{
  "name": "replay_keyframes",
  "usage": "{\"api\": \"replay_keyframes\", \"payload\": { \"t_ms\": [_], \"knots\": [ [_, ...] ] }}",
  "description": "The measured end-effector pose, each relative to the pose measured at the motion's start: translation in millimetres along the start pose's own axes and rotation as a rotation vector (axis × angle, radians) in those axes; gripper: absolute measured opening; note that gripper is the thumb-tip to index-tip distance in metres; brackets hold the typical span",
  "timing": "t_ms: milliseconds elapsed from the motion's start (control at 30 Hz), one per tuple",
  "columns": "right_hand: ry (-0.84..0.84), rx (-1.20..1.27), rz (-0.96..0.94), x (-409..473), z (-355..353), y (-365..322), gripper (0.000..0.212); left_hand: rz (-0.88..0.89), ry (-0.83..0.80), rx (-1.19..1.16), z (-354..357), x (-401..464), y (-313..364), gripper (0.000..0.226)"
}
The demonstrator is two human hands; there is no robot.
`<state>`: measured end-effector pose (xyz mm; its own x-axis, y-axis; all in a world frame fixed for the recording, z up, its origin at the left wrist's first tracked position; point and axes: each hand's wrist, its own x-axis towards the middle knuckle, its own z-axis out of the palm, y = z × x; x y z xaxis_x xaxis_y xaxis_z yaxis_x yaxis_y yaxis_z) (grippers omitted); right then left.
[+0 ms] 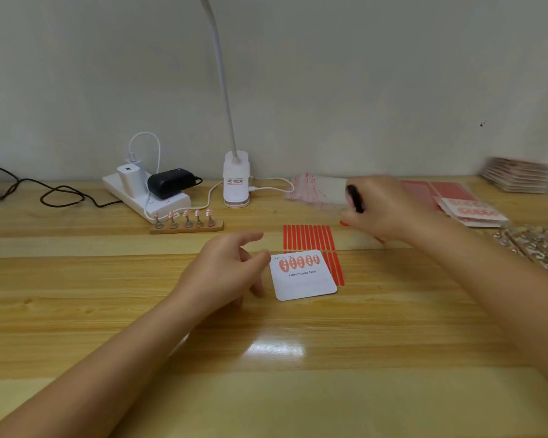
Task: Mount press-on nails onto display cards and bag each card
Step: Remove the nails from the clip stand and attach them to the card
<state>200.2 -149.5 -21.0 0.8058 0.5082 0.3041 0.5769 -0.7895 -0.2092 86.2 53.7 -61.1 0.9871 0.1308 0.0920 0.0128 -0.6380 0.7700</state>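
Note:
A white display card [304, 284] printed "Handmade Nail" lies flat on the wooden table, with several pink press-on nails [299, 263] mounted in a row along its top. My left hand [228, 273] rests beside the card's left edge, thumb and forefinger touching its corner. My right hand [380, 207] hovers, blurred, farther back on the right, closed around a black pen-like tool [355, 199]. A sheet of red adhesive strips [309, 238] lies partly under the card. Clear bags [320, 189] with red print sit behind my right hand.
A wooden holder [187, 223] carries several nails on stands. Behind it are a white power strip [146, 192] with chargers and a clip lamp [236, 181]. Finished cards [472, 211], red sheets [437, 191], a card stack [516, 177] and shiny packets [532, 246] fill the right.

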Motion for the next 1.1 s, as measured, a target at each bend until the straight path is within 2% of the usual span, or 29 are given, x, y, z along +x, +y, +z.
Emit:
{"api": "replay_keyframes", "payload": {
  "t_ms": [133,200,267,467,600,700,867,1100],
  "knots": [
    [0.32,0.526,0.111,-2.1,-3.1,-9.7,0.009,-0.041,0.061,-0.025,-7.7,5.2,-3.1,0.024],
    [0.345,0.717,0.175,-1.1,-1.8,-18.3,0.011,-0.061,0.103,-0.068,-16.7,8.3,-5.3,0.014],
    [0.291,0.834,0.181,0.8,2.7,-27.1,0.015,-0.062,0.171,-0.101,-29.6,12.4,-9.1,0.009],
    [0.111,0.821,0.053,7.8,27.3,-56.7,0.033,-0.06,0.475,-0.095,-67.5,23.2,-36.5,0.006],
    [0.034,0.673,-0.11,24.3,45.0,-79.5,0.015,-0.106,0.635,-0.03,-78.1,24.9,-61.3,0.015],
    [-0.031,0.631,-0.133,40.8,62.5,-94.1,0.018,-0.179,0.657,0.044,-79.5,24.8,-74.3,0.015],
    [-0.116,0.568,-0.134,59.2,85.2,-111.9,0.026,-0.237,0.578,0.078,-78.7,25.6,-79.9,0.015],
    [-0.078,0.546,-0.154,62.0,96.1,-117.5,0.024,-0.242,0.609,-0.017,-82.5,26.7,-82.3,0.011]
  ]
}}
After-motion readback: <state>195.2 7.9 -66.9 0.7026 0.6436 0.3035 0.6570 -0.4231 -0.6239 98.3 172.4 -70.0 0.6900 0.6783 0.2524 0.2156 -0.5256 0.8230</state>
